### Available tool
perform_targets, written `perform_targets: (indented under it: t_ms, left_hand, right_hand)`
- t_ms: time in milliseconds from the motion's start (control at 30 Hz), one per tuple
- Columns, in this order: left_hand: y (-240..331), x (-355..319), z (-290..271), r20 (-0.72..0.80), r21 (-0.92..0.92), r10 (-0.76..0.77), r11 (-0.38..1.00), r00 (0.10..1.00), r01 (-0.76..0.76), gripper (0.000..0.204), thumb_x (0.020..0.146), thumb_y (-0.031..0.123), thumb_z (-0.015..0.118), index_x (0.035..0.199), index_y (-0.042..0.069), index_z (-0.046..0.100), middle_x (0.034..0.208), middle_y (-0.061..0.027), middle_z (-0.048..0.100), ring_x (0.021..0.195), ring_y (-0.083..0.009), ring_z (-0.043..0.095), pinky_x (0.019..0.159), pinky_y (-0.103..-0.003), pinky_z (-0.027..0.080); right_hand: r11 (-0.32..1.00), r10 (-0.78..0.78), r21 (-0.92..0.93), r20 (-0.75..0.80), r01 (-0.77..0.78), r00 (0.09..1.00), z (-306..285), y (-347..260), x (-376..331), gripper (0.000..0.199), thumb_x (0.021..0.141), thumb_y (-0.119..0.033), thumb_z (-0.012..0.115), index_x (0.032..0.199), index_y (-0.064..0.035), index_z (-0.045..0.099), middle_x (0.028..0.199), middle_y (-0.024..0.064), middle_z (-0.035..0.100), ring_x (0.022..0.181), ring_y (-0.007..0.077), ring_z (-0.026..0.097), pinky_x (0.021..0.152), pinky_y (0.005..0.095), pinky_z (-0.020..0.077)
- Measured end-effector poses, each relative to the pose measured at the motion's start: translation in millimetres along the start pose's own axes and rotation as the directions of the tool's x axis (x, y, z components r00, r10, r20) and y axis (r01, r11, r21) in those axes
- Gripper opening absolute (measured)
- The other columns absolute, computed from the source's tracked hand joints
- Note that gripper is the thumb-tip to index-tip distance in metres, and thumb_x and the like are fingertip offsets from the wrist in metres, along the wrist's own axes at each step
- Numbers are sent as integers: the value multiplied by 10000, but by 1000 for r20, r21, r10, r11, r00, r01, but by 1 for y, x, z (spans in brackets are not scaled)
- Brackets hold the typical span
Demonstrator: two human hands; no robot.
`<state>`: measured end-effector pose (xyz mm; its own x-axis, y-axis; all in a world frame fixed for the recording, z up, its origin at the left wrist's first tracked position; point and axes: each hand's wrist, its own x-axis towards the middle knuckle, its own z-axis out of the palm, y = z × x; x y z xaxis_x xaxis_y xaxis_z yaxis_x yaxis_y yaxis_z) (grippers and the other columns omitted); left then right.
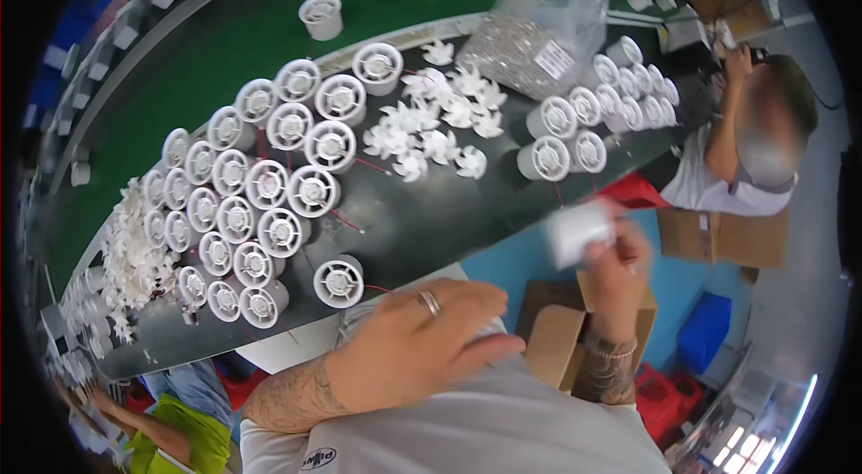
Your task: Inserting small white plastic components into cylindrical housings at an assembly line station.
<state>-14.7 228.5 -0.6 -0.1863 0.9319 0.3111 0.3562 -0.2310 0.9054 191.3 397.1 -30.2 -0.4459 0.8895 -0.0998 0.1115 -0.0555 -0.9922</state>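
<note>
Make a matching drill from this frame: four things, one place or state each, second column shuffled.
Things:
1. right hand
2. left hand
3. clear bag
4. loose impellers

Places or states:
A. lies at the far bench edge, full of small silvery parts
B. raised, holds a blurred white piece
C. heaped mid-bench between the groups of housings
D. flat, ring on one finger, just below a lone housing

Pairs: 1-B, 2-D, 3-A, 4-C
</note>
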Motion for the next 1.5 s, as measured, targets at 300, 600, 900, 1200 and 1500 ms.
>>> perform_targets:
  t_ms: [300,600,900,1200,1500]
  left_hand:
    - [-6,-57,-82,-350,238,-172,934,921,266,197,753,-24,715,931,-17,630,900,-141,679,707,-234,668,637,-304,534]
    - [-90,-304,-220,-983,100,182,576,-8,811,316,921,77,578,1220,-23,552,1172,-124,598,1060,-175,557,906,-282,441]
    - [-137,-310,-252,-958,279,168,339,234,898,390,963,141,522,1333,20,513,1407,-192,460,1324,-291,415,1085,-357,312]
    - [-123,-322,-245,-979,86,203,477,-15,875,304,838,51,643,1139,23,608,920,-40,624,719,-107,535,636,-255,458]
    - [-120,-314,-236,-951,-53,91,893,-295,447,243,827,29,715,1053,-1,629,879,-1,628,771,-69,567,703,-204,455]
  right_hand:
    - [675,-355,-697,-20,242,935,-97,75,122,379,835,-26,646,1202,21,566,1278,133,582,1026,203,582,838,308,473]
    - [316,-423,-502,685,805,593,137,-62,181,304,865,-37,622,1169,-20,625,1245,140,595,1138,287,576,977,361,433]
    - [163,-277,-52,956,985,96,321,-16,267,297,795,-84,714,1081,-17,669,1238,141,578,1018,325,623,855,355,514]
    - [398,-309,-84,925,913,220,363,-1,244,242,749,-50,743,937,55,633,1230,173,571,1052,314,610,856,358,509]
    - [547,-302,-216,850,809,432,360,-37,255,206,794,-47,705,929,99,652,1163,159,636,972,179,611,837,281,468]
